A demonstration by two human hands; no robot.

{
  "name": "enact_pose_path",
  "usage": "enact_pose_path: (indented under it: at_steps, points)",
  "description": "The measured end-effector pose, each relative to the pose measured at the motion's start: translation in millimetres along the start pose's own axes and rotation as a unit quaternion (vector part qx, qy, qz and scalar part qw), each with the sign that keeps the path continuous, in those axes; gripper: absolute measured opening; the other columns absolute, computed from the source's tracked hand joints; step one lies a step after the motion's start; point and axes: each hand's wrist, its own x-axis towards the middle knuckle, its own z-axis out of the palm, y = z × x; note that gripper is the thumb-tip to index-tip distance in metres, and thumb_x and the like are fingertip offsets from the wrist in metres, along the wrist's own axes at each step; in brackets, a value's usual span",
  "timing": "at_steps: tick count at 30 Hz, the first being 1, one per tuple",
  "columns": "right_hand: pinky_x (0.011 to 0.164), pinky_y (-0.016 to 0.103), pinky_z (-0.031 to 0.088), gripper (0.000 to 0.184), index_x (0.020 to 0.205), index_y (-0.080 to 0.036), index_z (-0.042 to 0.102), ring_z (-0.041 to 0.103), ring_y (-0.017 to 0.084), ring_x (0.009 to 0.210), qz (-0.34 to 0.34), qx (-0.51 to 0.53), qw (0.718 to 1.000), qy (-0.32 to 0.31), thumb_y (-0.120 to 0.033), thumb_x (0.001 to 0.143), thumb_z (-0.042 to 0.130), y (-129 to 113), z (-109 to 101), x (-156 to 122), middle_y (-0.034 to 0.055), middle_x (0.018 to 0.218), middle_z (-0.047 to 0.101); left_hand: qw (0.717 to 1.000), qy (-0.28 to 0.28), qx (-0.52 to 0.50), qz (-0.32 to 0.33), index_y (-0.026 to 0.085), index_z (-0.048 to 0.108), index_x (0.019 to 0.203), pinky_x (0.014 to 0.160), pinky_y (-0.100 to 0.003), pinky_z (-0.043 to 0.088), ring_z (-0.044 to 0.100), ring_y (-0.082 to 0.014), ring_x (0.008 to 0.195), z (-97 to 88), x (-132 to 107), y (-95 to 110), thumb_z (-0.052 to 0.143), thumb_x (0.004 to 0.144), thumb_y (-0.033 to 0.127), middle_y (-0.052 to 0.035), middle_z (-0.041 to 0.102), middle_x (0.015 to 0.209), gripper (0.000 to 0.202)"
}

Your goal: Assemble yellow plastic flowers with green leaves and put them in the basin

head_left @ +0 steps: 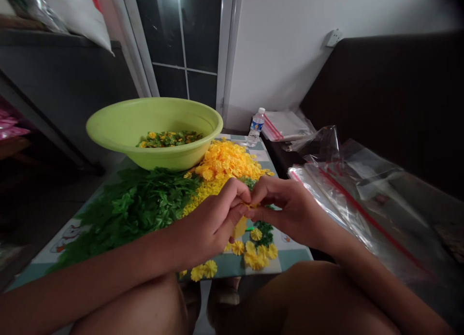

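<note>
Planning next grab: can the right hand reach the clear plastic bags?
Probably yes: the right hand is pinching something yellow, but nothing stands between it and the clear plastic bags beside it.

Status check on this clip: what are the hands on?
Left hand and right hand pinching a yellow piece at the fingertips. Small yellow flowers on the table below. Plastic bags off to the right.
</note>
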Motion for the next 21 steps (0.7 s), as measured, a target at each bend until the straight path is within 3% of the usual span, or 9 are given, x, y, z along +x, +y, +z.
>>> enact_pose_path:
  at_steps: [3, 7, 11, 15, 18, 21]
  points:
    - [0.055, 0.022, 0.043, 0.022, 0.064, -0.017, 0.053, 0.051, 0.009, 0.060, -0.019, -0.031, 0.999, -0.019, -0.022, 0.077, 0.070, -0.8, -0.2, -1.4, -0.0023, 0.065, 0.057, 0.996, -0.004, 0.090, 0.026, 0.022, 0.035, 0.095, 0.053, -0.021, 0.036, 0.043, -0.0086, 0.058, -1.8, -1.9, 1.4, 0.034, 0.094, 0.017, 0.0053, 0.044, 0.071, 0.006]
    - [0.054, 0.020, 0.042, 0.021, 0.063, -0.017, 0.055, 0.052, 0.008, 0.057, -0.063, -0.085, 0.994, -0.036, -0.019, 0.079, 0.068, -4.7, 1.3, -1.9, -0.0024, 0.062, 0.060, 0.993, -0.019, 0.115, 0.030, 0.022, 0.036, 0.095, 0.052, -0.021, 0.034, 0.045, -0.0088, 0.056, -5.3, -5.7, 3.1, 0.035, 0.092, 0.015, 0.0050, 0.048, 0.071, 0.008]
    - [0.054, 0.022, 0.042, 0.018, 0.067, -0.018, 0.053, 0.054, 0.010, 0.058, -0.157, -0.128, 0.979, -0.006, -0.013, 0.083, 0.061, -7.9, 4.5, -3.2, -0.0004, 0.064, 0.060, 0.986, -0.004, 0.153, 0.072, 0.023, 0.035, 0.094, 0.051, -0.020, 0.034, 0.046, -0.0090, 0.054, -11.2, -9.2, 5.0, 0.036, 0.091, 0.014, 0.0057, 0.048, 0.068, 0.009]
    - [0.057, 0.026, 0.042, 0.017, 0.074, -0.020, 0.052, 0.051, 0.013, 0.061, -0.261, -0.192, 0.946, 0.003, -0.007, 0.085, 0.050, -10.1, 6.8, -6.2, 0.0036, 0.070, 0.058, 0.971, 0.008, 0.182, 0.153, 0.023, 0.036, 0.098, 0.052, -0.019, 0.037, 0.049, -0.0077, 0.056, -17.4, -14.1, 6.7, 0.040, 0.089, 0.007, 0.0052, 0.053, 0.073, 0.018]
    - [0.060, 0.028, 0.043, 0.020, 0.077, -0.020, 0.050, 0.050, 0.014, 0.066, -0.317, -0.235, 0.919, -0.004, -0.001, 0.082, 0.047, -12.3, 7.3, -6.9, 0.0055, 0.074, 0.058, 0.972, 0.050, 0.151, 0.174, 0.023, 0.037, 0.099, 0.053, -0.018, 0.040, 0.049, -0.0071, 0.055, -18.0, -20.0, 4.5, 0.045, 0.088, 0.008, 0.0055, 0.051, 0.073, 0.021]
    - [0.062, 0.029, 0.044, 0.021, 0.077, -0.019, 0.050, 0.048, 0.014, 0.068, -0.345, -0.252, 0.904, -0.006, 0.001, 0.080, 0.047, -16.0, 8.0, -5.5, 0.0065, 0.080, 0.059, 0.981, 0.118, 0.061, 0.144, 0.025, 0.039, 0.099, 0.046, -0.018, 0.037, 0.046, -0.0061, 0.048, -16.3, -24.8, 1.9, 0.045, 0.090, 0.013, 0.0071, 0.044, 0.066, 0.016]
